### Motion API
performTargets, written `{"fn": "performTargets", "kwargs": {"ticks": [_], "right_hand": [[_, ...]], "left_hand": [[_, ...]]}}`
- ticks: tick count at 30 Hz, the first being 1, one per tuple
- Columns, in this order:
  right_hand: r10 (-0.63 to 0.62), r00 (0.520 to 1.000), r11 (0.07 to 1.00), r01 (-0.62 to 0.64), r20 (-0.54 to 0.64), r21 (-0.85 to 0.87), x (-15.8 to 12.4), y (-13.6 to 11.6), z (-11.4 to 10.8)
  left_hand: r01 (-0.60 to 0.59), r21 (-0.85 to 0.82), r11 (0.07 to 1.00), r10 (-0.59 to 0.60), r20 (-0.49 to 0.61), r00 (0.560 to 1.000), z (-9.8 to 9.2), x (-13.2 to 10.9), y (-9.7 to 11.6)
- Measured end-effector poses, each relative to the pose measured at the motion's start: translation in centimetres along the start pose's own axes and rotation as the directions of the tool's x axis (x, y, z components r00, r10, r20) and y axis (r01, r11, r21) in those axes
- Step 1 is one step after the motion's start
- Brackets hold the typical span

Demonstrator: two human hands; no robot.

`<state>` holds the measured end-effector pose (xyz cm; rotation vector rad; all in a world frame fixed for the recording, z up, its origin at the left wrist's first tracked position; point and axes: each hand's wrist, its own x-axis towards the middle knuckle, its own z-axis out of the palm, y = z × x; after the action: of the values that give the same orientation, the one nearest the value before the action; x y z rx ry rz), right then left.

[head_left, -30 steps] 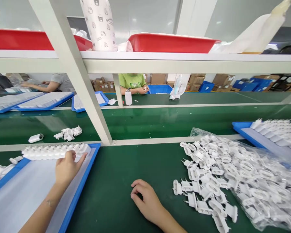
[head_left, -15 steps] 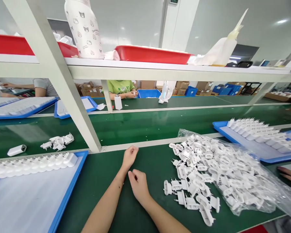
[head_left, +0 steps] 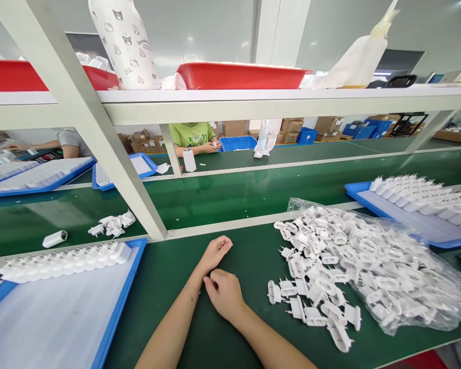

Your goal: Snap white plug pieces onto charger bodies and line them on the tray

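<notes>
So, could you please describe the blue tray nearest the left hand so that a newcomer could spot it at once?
Find the slanting pale post at the far edge of the green workbench. The blue tray lies just left of its foot, lined with a pale sheet. Unlike the tray at far right, with several rows, it holds one row of white pieces.

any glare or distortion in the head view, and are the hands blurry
Head view: pale reflections on the glossy green belt, glints on the clear plastic bag; the cream metal post leans, probably wide-angle distortion; bare left hand and bare right hand look fairly sharp.
</notes>
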<state>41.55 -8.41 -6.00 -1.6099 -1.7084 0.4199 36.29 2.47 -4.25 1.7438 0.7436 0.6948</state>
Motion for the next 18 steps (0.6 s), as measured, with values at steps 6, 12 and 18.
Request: {"fn": "performTargets", "kwargs": {"ticks": [6,12,18], "right_hand": [[-0.019,1.000,0.998,0.019,-0.009,-0.053,0.17,0.47,0.13],[-0.029,1.000,0.997,0.028,-0.006,-0.074,0.03,0.55,0.35],[-0.057,0.998,0.992,0.058,0.011,-0.111,0.00,0.55,0.28]], "left_hand": [[-0.008,0.025,1.000,0.008,-0.010,1.000,0.13,-0.06,-0.10],[-0.027,0.030,0.999,0.028,-0.018,0.999,0.12,-0.08,-0.44],[-0.032,0.021,0.999,0.033,-0.021,0.999,0.12,-0.14,-0.53]]}}
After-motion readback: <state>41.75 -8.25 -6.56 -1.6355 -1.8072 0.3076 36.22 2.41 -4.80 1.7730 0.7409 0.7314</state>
